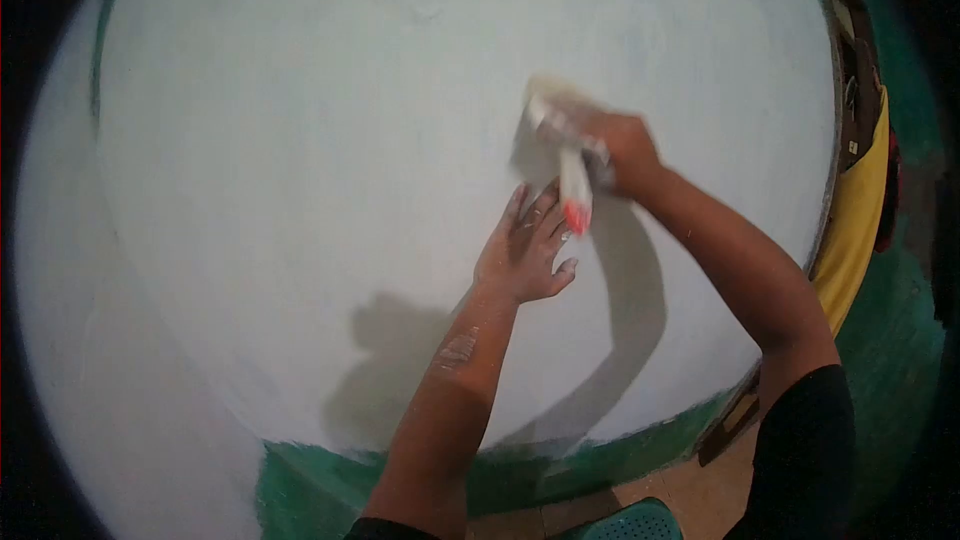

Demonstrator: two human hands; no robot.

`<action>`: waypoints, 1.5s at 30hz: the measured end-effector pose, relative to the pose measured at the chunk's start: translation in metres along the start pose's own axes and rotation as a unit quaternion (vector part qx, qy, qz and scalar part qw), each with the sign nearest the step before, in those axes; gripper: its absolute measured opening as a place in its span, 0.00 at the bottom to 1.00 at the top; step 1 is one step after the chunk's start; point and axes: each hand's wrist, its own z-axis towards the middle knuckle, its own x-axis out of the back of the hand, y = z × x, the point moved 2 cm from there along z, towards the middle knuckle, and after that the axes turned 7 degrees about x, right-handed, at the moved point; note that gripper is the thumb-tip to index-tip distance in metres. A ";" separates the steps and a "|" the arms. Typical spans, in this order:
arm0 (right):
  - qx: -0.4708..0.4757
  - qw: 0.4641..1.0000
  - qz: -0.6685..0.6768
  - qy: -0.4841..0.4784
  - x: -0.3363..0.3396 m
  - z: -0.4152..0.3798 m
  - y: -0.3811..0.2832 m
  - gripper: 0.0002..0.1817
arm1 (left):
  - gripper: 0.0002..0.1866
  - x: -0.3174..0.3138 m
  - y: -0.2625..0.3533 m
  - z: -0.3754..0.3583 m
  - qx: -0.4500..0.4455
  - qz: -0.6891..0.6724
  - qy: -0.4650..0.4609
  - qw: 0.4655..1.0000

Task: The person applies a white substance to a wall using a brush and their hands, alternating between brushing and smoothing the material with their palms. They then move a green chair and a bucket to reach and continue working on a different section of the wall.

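My right hand [628,152] is wrapped round a paintbrush [574,188], blurred by motion. Its pale handle points down and ends in a red tip, while the bristle end is up against the white-painted wall [290,140]. Just below and left of the brush, my left hand [522,255] is open in front of the wall, fingers stretched upward and thumb out to the right. White paint specks its fingers, and a white smear marks the left forearm. Both arms cast shadows on the wall.
Along the wall's bottom runs a green band [610,460]. A green plastic stool [635,522] stands below, on the tiled floor [700,480]. At the right, a yellow cloth [852,225] hangs by a dark wooden edge, with a green surface beyond.
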 end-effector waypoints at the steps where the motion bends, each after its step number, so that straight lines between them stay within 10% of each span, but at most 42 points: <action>1: 0.030 0.998 0.038 -0.050 -0.001 0.001 -0.022 0.26 | 0.38 0.014 0.001 0.002 0.021 0.027 -0.087 0.996; 2: 0.027 0.997 0.039 -0.054 0.003 0.008 -0.031 0.26 | 0.37 0.019 0.003 0.002 0.039 0.053 -0.174 0.982; 6: -0.058 0.962 0.240 -0.120 0.008 0.008 0.010 0.27 | 0.36 -0.006 0.000 0.001 0.017 -0.039 0.036 0.998; 10: -0.312 0.922 0.192 0.122 0.048 0.008 0.121 0.18 | 0.37 -0.004 0.006 0.002 0.040 -0.021 0.023 0.999; 13: -0.330 0.892 0.127 0.282 0.098 -0.007 0.146 0.20 | 0.38 -0.002 0.011 -0.001 0.072 -0.032 0.025 0.997; 15: -0.394 0.888 0.069 0.225 0.073 -0.058 0.167 0.22 | 0.38 -0.004 0.018 -0.003 0.090 -0.036 0.035 0.995; 18: -0.142 0.986 -0.055 -0.067 0.049 -0.079 0.088 0.28 | 0.38 -0.009 0.023 -0.009 0.152 -0.017 0.040 0.987; 21: 0.025 0.992 0.093 -0.080 0.059 -0.097 0.035 0.32 | 0.40 -0.021 0.042 0.003 0.138 -0.007 0.026 0.990; 25: -0.053 0.945 0.202 -0.252 0.095 -0.103 0.046 0.27 | 0.43 -0.018 0.053 0.009 0.103 0.055 -0.035 0.993; 35: -0.381 0.887 0.086 0.246 0.156 -0.190 0.210 0.20 | 0.47 -0.046 0.141 0.052 0.095 0.014 -0.065 0.993; 40: -0.037 0.983 0.005 -0.182 0.143 -0.230 0.110 0.31 | 0.48 -0.044 0.156 0.071 0.048 0.045 -0.123 0.990; 43: -0.065 0.948 0.080 -0.302 0.158 -0.228 0.113 0.32 | 0.46 -0.041 0.177 0.097 0.002 0.026 -0.137 0.990; 45: -0.118 0.965 0.158 -0.172 0.163 -0.231 0.159 0.26 | 0.43 -0.044 0.194 0.119 -0.061 0.010 -0.177 0.982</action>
